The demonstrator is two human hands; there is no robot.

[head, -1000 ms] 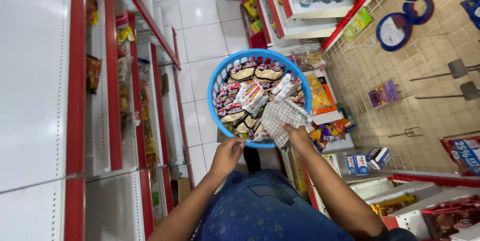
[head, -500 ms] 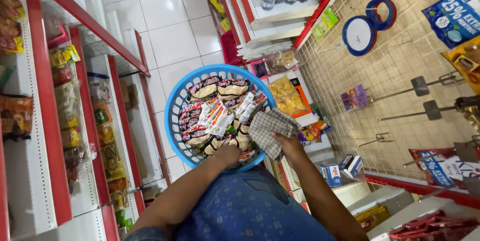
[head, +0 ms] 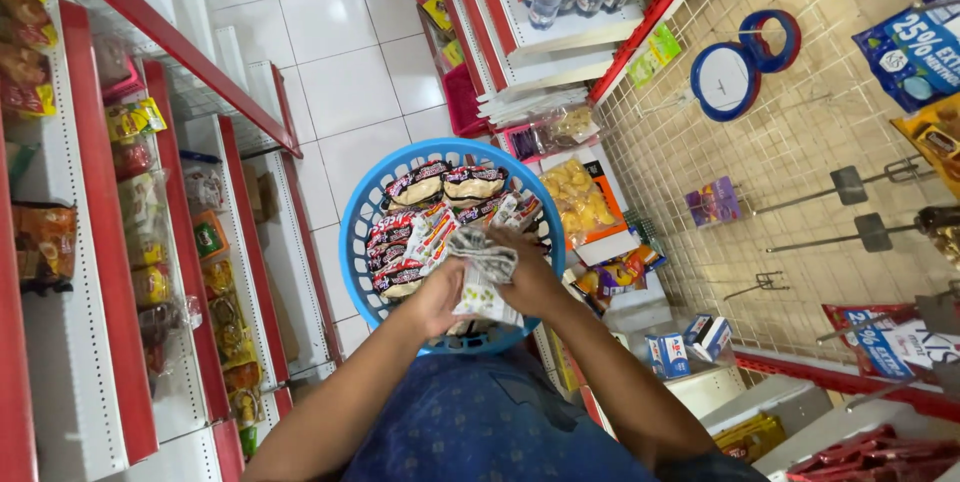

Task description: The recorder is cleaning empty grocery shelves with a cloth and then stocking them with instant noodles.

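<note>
The checked cloth point(head: 483, 264) is judged light, soft and limp; it offers no stiff edge, so a bunched fold is the best place to take hold. It lies over the near half of the blue basket point(head: 352, 242), on top of the snack packets point(head: 420, 212). The left hand point(head: 438, 294) closes its fingers point(head: 452, 277) on the cloth's left side. The right hand point(head: 530, 277) grips the right side, its fingers curled over the bunched top.
</note>
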